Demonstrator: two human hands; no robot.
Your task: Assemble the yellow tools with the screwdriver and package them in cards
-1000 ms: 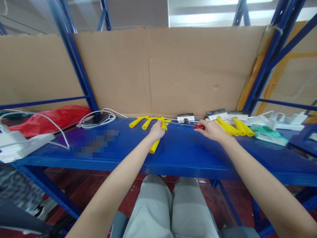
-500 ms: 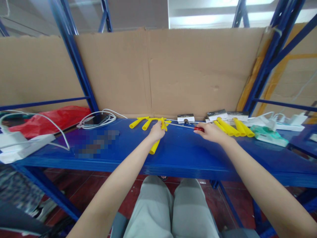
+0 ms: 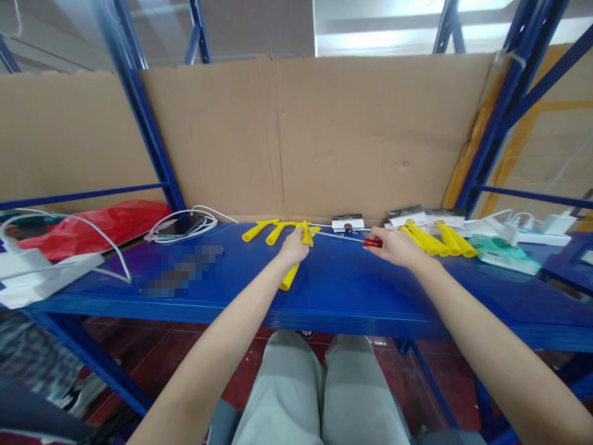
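My left hand is closed around a yellow plastic piece with a tubular handle, whose lower end sticks out below my fingers. In my right hand is a screwdriver with a red handle. Its long thin shaft points left and reaches the top of the yellow piece; the exact contact at the tip is too small to make out. Just left of my left hand, two similar yellow pieces lie on the blue table. More yellow tubular pieces rest beyond my right hand.
Small black-and-white boxes stand along the cardboard panel. A green-and-white packet and a power strip are at right. On the left are a coiled white cable, a red bag and a white power block.
The red screwdriver handle shows slightly more below my right fingers, whose grip has shifted a little. My left hand and the yellow piece stay in place.
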